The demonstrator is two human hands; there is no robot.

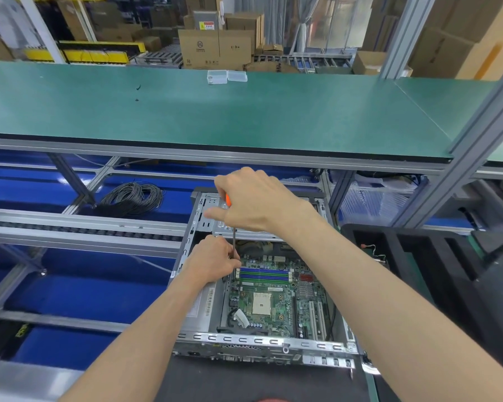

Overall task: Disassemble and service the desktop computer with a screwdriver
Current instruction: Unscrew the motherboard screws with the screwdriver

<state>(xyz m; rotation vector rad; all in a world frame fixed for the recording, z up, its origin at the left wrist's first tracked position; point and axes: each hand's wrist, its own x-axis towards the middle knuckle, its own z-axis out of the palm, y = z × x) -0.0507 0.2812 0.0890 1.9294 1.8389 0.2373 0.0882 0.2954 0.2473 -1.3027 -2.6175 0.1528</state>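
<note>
Computer (pixel 262 285) sits open low in front of me, its metal case on a dark mat (pixel 244 381), with the green board (pixel 276 300) showing inside. My right hand (pixel 253 201) is curled round the orange handle of the screwdriver (pixel 233 233), up above the case. The thin metal shaft points straight down into the case. My left hand (pixel 212 262) pinches the shaft low down, near the tip, just beside the blue and green slots (pixel 263 274) on the board. I cannot see the tip itself, because my fingers hide it. A coil of dark wire (pixel 131 198) lies to the left, on a blue shelf. Above it all runs a long green table (pixel 215 111), and two small clear boxes (pixel 226 76) sit at its far edge. Brown cartons (pixel 215 47) are stacked behind the table.
</note>
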